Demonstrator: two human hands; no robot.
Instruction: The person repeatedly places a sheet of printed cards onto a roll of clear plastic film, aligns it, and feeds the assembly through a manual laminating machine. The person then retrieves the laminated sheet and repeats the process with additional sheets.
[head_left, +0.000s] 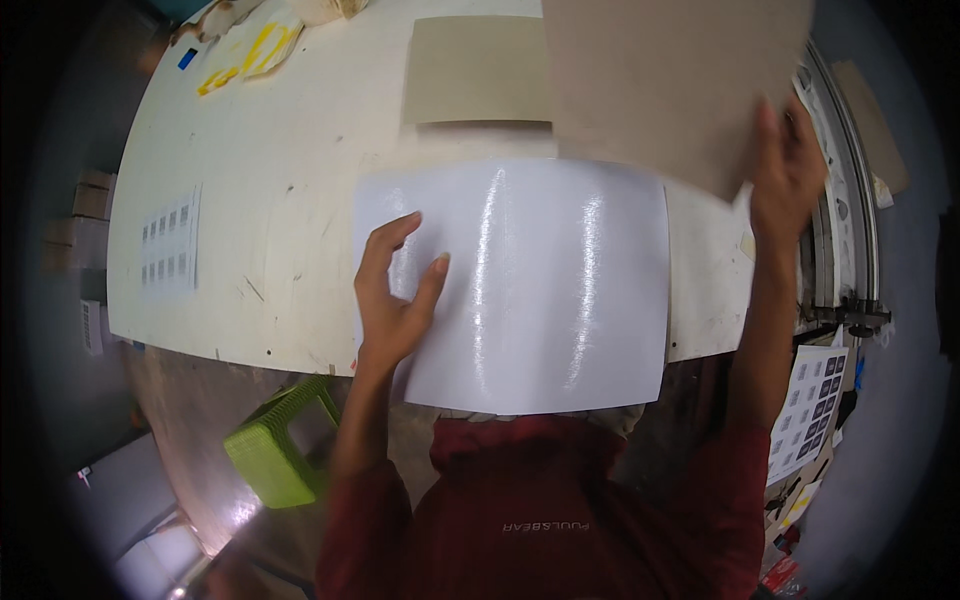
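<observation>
In the middle of the frame, a glossy white sheet is laid over the near edge of the table, its lower part overhanging toward the red shirt. Above its left part the left hand is held with thumb and fingers spread, nothing gripped; whether the sheet is touched cannot be told. At the upper right, a brown board is pinched at its right edge by the right hand, whose fingers are blurred. A greenish-grey board is seen at the top centre, partly covered by the brown one.

With so much of the sheet unsupported, it could be tipped or creased if the overhang were bumped by the body. The glossy face might be scuffed if the brown board's lower corner were dragged across it. Since the board is gripped at one side only, it could be twisted or let slip.
</observation>
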